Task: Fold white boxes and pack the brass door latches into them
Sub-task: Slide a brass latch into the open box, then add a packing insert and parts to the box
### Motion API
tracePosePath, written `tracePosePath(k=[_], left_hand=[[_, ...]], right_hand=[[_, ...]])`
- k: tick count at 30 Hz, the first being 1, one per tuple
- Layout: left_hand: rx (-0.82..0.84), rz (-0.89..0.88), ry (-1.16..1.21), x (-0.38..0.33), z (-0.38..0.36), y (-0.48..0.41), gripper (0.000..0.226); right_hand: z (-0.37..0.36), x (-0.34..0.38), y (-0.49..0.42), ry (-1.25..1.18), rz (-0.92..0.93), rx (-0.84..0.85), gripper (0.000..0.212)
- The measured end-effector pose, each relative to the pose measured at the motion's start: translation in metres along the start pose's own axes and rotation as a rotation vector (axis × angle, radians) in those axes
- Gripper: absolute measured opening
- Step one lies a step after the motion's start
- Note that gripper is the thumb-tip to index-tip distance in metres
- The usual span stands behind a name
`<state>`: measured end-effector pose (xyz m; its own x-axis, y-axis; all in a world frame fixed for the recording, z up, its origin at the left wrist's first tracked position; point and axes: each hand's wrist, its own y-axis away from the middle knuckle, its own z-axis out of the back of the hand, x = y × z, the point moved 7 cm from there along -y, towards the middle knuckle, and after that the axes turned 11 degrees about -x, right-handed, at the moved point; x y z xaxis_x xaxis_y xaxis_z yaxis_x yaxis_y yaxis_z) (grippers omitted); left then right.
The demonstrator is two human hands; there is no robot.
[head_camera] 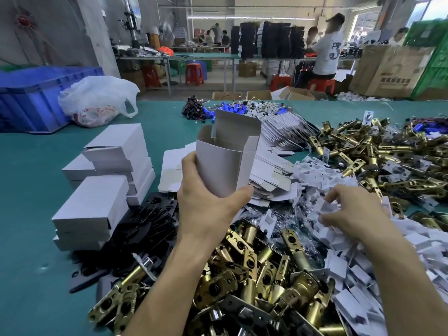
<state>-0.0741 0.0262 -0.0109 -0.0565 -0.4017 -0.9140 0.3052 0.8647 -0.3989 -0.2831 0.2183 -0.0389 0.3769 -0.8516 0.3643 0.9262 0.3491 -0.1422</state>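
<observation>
White box (225, 161) is up off the table, standing upright in the person's left hand (211, 202) with its top flaps open and the tall back flap sticking straight up. The hand grips it low down: the thumb (243, 191) is pressed against the bottom right corner, the other fingers (188, 162) wrap round the left side and behind, and the box's base sits in the crook between them. The upper half of the box is clear of the fingers.

Off to the right, the right hand (349, 209) is down on a heap of white plastic pieces (351, 265). Its fingers are curled, and thumb and forefinger pinch one small white piece (326, 207) at the top of that heap.

Brass latches (254, 263) lie piled on the green table (29, 226) right under both forearms, with a second heap (378, 151) further back on the right. Behind the held box there is a fanned stack of flat box blanks (278, 134). To the left stand closed boxes (104, 190) stacked several high, touching a spread of black plates (150, 224) beside the near latches. At the far left corner sit a blue crate (36, 98) and a white plastic bag (97, 100) leaning against it.
</observation>
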Motion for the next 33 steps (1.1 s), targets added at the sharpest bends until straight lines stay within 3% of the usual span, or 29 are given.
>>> tracePosePath(k=[5, 9, 13, 18, 27, 33], left_hand=[[0.062, -0.042, -0.021, -0.005, -0.007, 0.004, 0.075], [0.141, -0.055, -0.046, -0.007, -0.015, 0.008, 0.075], [0.219, -0.052, -0.071, -0.004, -0.021, 0.012, 0.068], [0.237, -0.048, -0.085, -0.003, -0.023, 0.013, 0.066], [0.205, -0.066, -0.119, -0.003, -0.021, 0.012, 0.066], [0.186, -0.088, -0.157, -0.003, -0.021, 0.012, 0.065]], right_hand=[[0.042, 0.022, 0.007, -0.373, 0.154, -0.162, 0.033], [0.091, 0.062, 0.042, -0.687, 0.388, -0.320, 0.044], [0.112, 0.097, 0.075, -0.826, 0.558, -0.301, 0.025], [0.104, 0.134, 0.081, -0.533, 0.686, -0.313, 0.016], [0.088, 0.150, 0.057, 0.046, 0.585, -0.214, 0.011], [0.088, 0.170, 0.054, 0.275, 0.682, -0.134, 0.019]])
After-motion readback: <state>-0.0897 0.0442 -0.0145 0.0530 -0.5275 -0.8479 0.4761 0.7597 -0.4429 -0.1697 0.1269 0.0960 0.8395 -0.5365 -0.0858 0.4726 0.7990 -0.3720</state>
